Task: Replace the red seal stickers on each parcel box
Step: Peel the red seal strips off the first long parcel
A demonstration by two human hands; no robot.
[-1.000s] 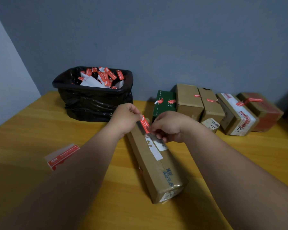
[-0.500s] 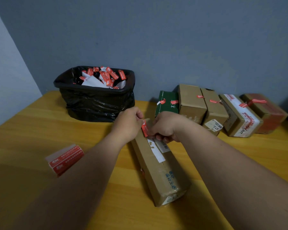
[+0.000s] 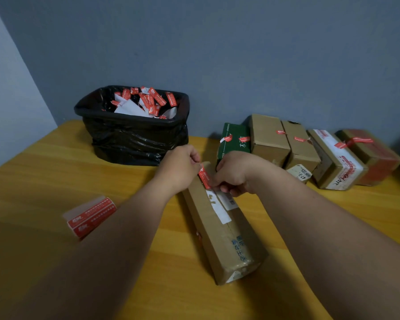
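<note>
Red seal sticker (image 3: 204, 177) sits at the far end of the long brown parcel (image 3: 226, 229) lying mid-bench (image 3: 56, 172). Left hand (image 3: 179, 166) pinches its upper end, fingers curled; right hand (image 3: 232, 173) pinches the lower end. Sticker pack (image 3: 90, 217) lies left, black bin (image 3: 134, 128) behind, sealed boxes (image 3: 310, 151) right.

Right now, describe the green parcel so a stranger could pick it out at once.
Start at the black-lined bin at the back of the yellow table, then look right to the row of parcels along the wall. The green parcel is at the row's left end, nearest the bin. It is the only dark green box; its neighbours are brown cardboard.
</note>
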